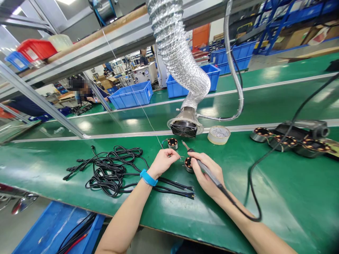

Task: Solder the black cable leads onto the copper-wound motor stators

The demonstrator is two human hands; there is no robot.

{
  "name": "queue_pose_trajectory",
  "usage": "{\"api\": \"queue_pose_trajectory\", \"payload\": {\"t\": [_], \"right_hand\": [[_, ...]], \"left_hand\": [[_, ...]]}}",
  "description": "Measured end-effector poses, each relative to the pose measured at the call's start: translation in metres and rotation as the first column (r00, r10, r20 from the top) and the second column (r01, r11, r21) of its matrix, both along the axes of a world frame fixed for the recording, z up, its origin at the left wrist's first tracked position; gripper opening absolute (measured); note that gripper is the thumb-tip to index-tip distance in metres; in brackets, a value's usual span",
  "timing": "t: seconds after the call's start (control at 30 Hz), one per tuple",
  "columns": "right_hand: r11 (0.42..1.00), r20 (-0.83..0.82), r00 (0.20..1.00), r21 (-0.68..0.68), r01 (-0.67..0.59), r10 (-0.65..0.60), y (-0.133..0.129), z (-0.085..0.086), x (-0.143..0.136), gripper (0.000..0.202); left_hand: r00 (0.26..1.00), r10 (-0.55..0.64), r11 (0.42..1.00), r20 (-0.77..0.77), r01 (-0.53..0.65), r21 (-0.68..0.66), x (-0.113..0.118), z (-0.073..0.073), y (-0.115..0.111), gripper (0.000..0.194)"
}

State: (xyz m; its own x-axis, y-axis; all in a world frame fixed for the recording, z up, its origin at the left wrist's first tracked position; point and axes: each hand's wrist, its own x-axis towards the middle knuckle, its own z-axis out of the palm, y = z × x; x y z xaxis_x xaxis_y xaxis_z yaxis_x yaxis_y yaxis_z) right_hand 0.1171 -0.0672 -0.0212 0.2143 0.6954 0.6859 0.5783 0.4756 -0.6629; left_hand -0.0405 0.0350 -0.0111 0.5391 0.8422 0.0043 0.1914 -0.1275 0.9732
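Observation:
My left hand (165,160), with a blue wristband (148,177), is pinched on a thin solder wire (144,112) that runs down from a spool (103,11) overhead. Fine wire ends poke out past its fingertips. In my right hand (208,173) is a soldering iron (205,169), its tip pointing up and left. Beneath that hand sits a small motor stator (188,165) with copper windings, partly hidden by the fingers. Another stator (172,143) stands just behind my left hand. Black cables (112,173) lie coiled to the left, their stripped ends reaching under my left wrist.
A fume duct (182,53) ends in a fan hood (185,127) close above the bench. Behind my right hand is a tape roll (219,134). More stators (283,141) stand at the right. The iron's black cord (251,176) loops there. Blue bins (132,95) line the back.

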Motion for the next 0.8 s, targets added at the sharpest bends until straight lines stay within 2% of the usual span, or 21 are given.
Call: {"api": "queue_pose_trajectory", "payload": {"t": [0.2,0.33,0.43,0.6,0.8], "right_hand": [[0.996,0.083,0.993,0.003,-0.084,0.084,0.013,-0.008,0.0,0.04],[0.997,0.093,0.993,0.016,-0.076,0.074,0.013,-0.013,-0.001,0.04],[0.997,0.109,0.991,0.012,-0.076,0.074,0.012,-0.015,-0.002,0.04],[0.997,0.116,0.991,0.039,-0.066,0.061,0.011,-0.014,-0.004,0.043],[0.996,0.111,0.989,0.009,-0.094,0.092,0.014,-0.018,-0.003,0.046]], "left_hand": [[0.997,-0.063,0.99,-0.042,0.068,0.123,0.004,0.009,-0.016,0.02],[0.994,-0.049,0.974,-0.099,0.069,0.215,0.005,0.012,-0.023,0.02],[0.99,-0.067,0.976,-0.124,0.091,0.198,0.003,0.013,-0.023,0.021],[0.983,-0.122,0.991,-0.135,0.128,0.034,-0.001,0.013,-0.019,0.024],[0.98,-0.12,0.985,-0.158,0.137,0.106,-0.001,0.015,-0.019,0.023]]}}
